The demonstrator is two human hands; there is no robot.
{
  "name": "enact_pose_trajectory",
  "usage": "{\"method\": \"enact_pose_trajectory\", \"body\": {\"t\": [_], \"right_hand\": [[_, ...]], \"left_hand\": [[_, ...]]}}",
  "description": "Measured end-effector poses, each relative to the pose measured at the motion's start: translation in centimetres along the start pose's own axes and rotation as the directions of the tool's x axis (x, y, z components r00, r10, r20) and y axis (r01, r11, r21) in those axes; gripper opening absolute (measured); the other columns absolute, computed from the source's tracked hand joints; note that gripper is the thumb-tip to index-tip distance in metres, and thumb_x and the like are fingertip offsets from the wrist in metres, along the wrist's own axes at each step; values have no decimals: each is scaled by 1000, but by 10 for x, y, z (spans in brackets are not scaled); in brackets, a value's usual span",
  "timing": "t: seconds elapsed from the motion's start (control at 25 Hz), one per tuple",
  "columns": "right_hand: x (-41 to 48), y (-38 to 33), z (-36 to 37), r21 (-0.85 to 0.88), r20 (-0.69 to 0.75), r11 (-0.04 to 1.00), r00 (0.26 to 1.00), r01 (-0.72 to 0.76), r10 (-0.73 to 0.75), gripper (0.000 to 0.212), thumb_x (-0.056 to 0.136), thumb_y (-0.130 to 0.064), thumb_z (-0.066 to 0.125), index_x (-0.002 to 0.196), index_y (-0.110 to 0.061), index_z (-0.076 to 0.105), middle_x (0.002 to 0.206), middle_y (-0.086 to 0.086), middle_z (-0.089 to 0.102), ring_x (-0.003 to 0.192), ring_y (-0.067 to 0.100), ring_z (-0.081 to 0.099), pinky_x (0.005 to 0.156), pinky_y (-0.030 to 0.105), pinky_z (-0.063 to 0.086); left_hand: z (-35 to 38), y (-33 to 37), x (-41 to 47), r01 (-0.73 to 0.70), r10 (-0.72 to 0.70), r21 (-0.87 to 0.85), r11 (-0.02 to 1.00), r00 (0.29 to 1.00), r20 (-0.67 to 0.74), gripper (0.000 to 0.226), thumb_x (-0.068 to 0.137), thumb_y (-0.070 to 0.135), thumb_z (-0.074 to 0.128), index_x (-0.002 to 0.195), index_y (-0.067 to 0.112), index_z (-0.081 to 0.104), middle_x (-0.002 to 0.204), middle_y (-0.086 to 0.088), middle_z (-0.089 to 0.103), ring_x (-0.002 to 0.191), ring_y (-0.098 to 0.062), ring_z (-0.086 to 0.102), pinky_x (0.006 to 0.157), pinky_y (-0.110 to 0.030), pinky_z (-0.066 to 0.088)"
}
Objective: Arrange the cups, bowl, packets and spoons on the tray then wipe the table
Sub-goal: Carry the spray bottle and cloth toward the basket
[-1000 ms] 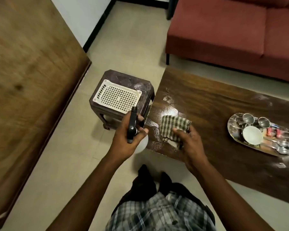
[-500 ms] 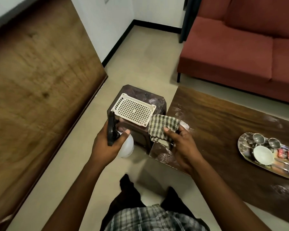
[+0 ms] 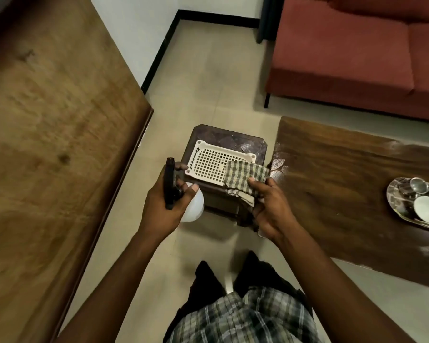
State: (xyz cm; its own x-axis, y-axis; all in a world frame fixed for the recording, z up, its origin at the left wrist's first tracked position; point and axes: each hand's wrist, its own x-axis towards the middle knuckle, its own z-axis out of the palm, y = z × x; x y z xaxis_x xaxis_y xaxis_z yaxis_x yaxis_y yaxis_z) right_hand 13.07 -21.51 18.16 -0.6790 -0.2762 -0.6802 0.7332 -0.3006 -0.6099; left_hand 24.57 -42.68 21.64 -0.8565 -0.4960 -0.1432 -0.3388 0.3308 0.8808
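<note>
Both hands are closed: the left hand (image 3: 167,206) gripping a white spray bottle with black trigger (image 3: 192,206), the right hand (image 3: 270,211) pinching a green checked cloth (image 3: 243,177) that is hanging over the white perforated plastic basket (image 3: 208,162). The dark wooden surface (image 3: 344,184) is lying just right of the right hand, the nearer one, and the loaded steel tray (image 3: 396,206) is resting at its far end.

The checked cloth (image 3: 243,178) has come off the wet end of the bench (image 3: 344,184), carried by the right hand (image 3: 270,209) to hang over the corner of the white basket (image 3: 216,162) on the stool (image 3: 230,142); the left hand (image 3: 166,206) has swung its spray bottle (image 3: 192,205) leftward, beside that stool.
</note>
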Motion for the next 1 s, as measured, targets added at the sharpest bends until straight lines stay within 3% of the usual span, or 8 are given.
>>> {"method": "enact_pose_trajectory", "body": {"t": [0.12, 0.24, 0.44, 0.52, 0.6, 0.72, 0.88, 1.0], "right_hand": [[34, 1, 11, 2, -61, 1000, 998, 0, 0, 38, 101, 2, 59, 139, -5, 59, 133, 21, 73, 122, 36, 72, 105, 53, 59], [81, 2, 12, -50, -129, 998, 991, -37, 30, 36, 102, 3, 58, 136, -9, 62, 131, 19, 75, 127, 40, 69, 112, 59, 52], [172, 12, 18, -136, -254, 987, 966, -88, 51, 35, 102, 6, 54, 124, -18, 65, 121, 11, 78, 106, 29, 77, 96, 58, 62], [201, 21, 21, -144, -276, 980, 957, -134, 90, 37, 103, 7, 49, 130, -15, 61, 113, 8, 77, 88, 17, 77, 76, 42, 67], [233, 33, 23, -193, -333, 960, 934, -201, 128, 40, 102, 8, 44, 135, -11, 58, 93, 2, 70, 64, 6, 68, 57, 28, 56], [275, 53, 17, -202, -411, 933, 890, -299, 196, 51, 101, 3, 45, 147, -16, 53, 89, -1, 64, 60, 10, 52, 59, 29, 46], [306, 68, 6, -163, -428, 929, 872, -333, 238, 50, 101, 4, 44, 145, -19, 54, 91, -2, 64, 61, 10, 50, 60, 30, 44], [314, 74, 0, -216, -438, 927, 879, -308, 190, 43, 101, 4, 48, 136, -19, 59, 106, 3, 75, 85, 20, 72, 72, 37, 61]], "left_hand": [[7, -14, 48, -20, 20, -6, 1000, 1000, 24, 52, 97, 27, 79, 145, 26, 59, 99, 1, 72, 105, -6, 70, 101, -9, 48], [26, -30, 92, -49, 49, 1, 999, 997, 56, 55, 97, 24, 79, 147, 25, 58, 96, 3, 72, 102, 0, 70, 96, -1, 44], [62, -75, 170, 17, -25, 53, 998, 990, 139, 30, 97, 27, 80, 123, 19, 66, 106, 10, 74, 99, 18, 66, 101, -34, 59], [76, -90, 194, 33, -42, 60, 998, 986, 164, 22, 97, 25, 80, 113, 22, 65, 105, 9, 73, 96, 16, 67, 97, -32, 58], [93, -108, 215, 78, -91, 78, 994, 982, 169, 21, 98, 25, 79, 111, 20, 64, 106, 1, 74, 96, 6, 69, 95, -29, 55], [111, -136, 239, 106, -131, 124, 987, 968, 215, 22, 99, 24, 78, 108, 8, 64, 100, -15, 73, 91, -13, 70, 88, -21, 52], [127, -163, 256, 42, -86, 182, 982, 966, 242, 28, 100, 22, 76, 124, 11, 66, 96, 4, 68, 90, 17, 63, 83, -3, 44], [135, -174, 260, 48, -101, 231, 972, 970, 223, 38, 100, 26, 76, 135, 13, 65, 98, 14, 65, 92, 29, 57, 86, -9, 48]]}}
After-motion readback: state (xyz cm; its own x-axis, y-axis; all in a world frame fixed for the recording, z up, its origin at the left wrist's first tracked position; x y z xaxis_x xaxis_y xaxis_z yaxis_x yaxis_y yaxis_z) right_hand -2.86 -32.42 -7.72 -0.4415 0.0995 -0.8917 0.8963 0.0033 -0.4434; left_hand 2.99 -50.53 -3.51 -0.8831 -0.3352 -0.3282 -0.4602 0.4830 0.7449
